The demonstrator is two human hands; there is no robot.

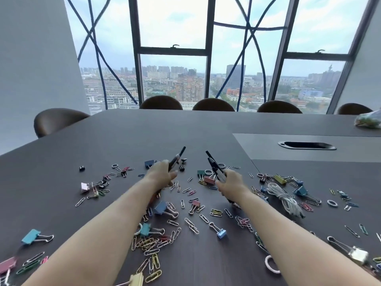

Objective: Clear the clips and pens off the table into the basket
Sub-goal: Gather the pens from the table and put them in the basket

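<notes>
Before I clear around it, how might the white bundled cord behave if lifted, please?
The white bundled cord looks floppy: its loops would probably sag. Seemingly wrapped round its middle, it should stay together. It may drag nearby paper clips.

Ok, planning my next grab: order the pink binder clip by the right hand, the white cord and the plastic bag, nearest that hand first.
1. Pink binder clip, just left of the right hand.
2. White cord, farther off to its right.
3. Plastic bag, far right table edge.
</notes>
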